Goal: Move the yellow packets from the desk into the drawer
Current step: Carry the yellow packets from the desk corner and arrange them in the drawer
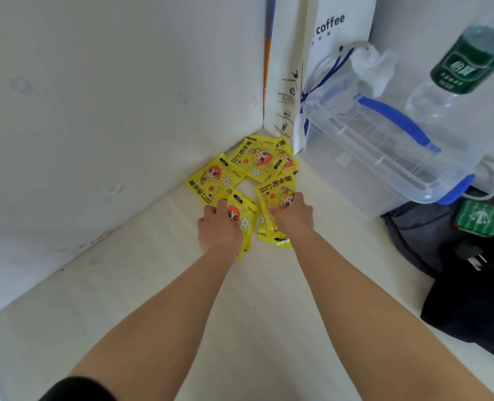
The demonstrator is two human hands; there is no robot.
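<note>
Several yellow hand-warmer packets (250, 162) with a cartoon face lie in a loose pile in the far corner of the pale desk (182, 285), against the white wall. My left hand (218, 230) presses on the nearest packet (244, 227), fingers curled over it. My right hand (290, 214) grips another packet (271, 195) beside it, fingers closed on its lower part. Two more packets (211, 180) lie flat behind the hands, untouched. No drawer shows in the head view.
A white coffee paper bag (326, 39) stands in the corner behind the pile. A clear plastic box with blue handles (384, 157) sits to the right, a green-labelled bottle (468, 65) above it. A dark bag (471, 285) with a green tin (478, 218) lies at right.
</note>
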